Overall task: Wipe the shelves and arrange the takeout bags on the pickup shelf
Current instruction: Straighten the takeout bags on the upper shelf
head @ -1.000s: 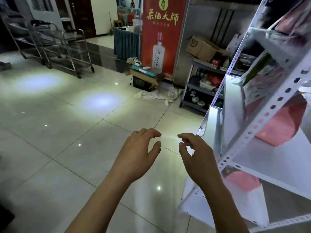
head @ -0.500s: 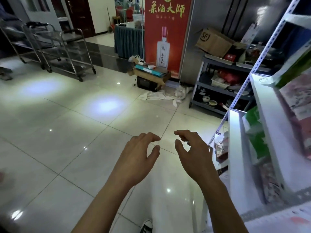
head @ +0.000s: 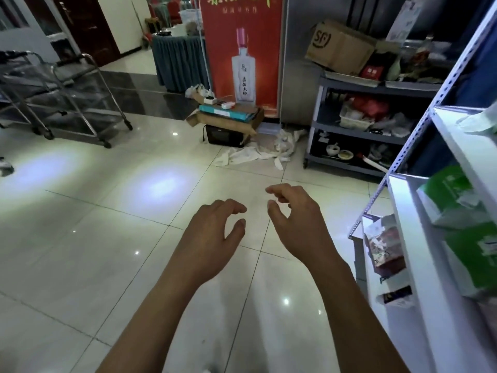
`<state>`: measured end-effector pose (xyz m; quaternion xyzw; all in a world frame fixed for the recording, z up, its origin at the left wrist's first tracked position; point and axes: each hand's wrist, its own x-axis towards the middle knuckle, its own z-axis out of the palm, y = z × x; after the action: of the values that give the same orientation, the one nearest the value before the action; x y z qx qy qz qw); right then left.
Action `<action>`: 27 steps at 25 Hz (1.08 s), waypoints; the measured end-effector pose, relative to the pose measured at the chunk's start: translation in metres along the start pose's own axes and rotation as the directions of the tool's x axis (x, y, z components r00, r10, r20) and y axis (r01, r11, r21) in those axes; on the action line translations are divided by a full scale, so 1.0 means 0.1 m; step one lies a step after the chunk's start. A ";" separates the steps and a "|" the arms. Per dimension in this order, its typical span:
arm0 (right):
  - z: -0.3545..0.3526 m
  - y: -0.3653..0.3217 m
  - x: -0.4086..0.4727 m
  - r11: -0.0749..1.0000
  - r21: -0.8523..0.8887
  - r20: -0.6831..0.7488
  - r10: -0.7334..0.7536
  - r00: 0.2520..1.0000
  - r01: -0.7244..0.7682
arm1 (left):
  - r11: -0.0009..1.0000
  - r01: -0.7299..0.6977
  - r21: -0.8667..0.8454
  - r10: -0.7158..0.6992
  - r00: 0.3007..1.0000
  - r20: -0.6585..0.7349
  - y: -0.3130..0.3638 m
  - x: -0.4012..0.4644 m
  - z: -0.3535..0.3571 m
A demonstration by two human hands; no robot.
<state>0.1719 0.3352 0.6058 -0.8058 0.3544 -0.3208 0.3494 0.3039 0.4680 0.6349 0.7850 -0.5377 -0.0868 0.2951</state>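
My left hand (head: 212, 235) and my right hand (head: 298, 224) hover side by side over the tiled floor, fingers loosely curled, holding nothing. The white pickup shelf (head: 411, 254) stands at the right edge, its perforated post running up diagonally. Green-and-white takeout bags (head: 451, 197) sit on a middle shelf board. A red patterned bag (head: 384, 249) sits on a lower level near the shelf's front corner. Both hands are left of the shelf, apart from it. No cloth shows in either hand.
A grey cart (head: 357, 125) with bowls and boxes stands behind the shelf. White rags (head: 258, 154) lie on the floor by a cardboard box (head: 228, 119) and a red banner (head: 242, 49). Steel trolleys (head: 61, 100) stand far left.
The view has swung left and away from the shelf, which now fills less of the right side. Both hands stay raised together, empty, with the right hand slightly higher.
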 end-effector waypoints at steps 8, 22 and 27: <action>0.24 0.26 1.38 0.981 -0.144 -0.179 0.102 0.979 -0.129 | 0.979 -0.187 -0.074 0.193 0.979 0.070 -0.59 1.84 0.08; -0.49 1.18 2.29 0.809 -0.106 -0.620 0.400 0.675 -0.578 | 0.813 -0.503 -0.293 0.580 0.742 0.335 0.05 4.12 1.18; -1.04 1.55 2.43 0.766 -0.035 -0.737 0.414 0.534 -0.642 | 0.706 -0.614 -0.353 0.707 0.576 0.410 0.82 4.67 1.71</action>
<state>0.1703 0.0286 0.6061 -0.5203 0.7315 -0.4164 0.1442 0.3507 -0.0334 0.6263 0.4440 -0.8402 -0.2238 0.2164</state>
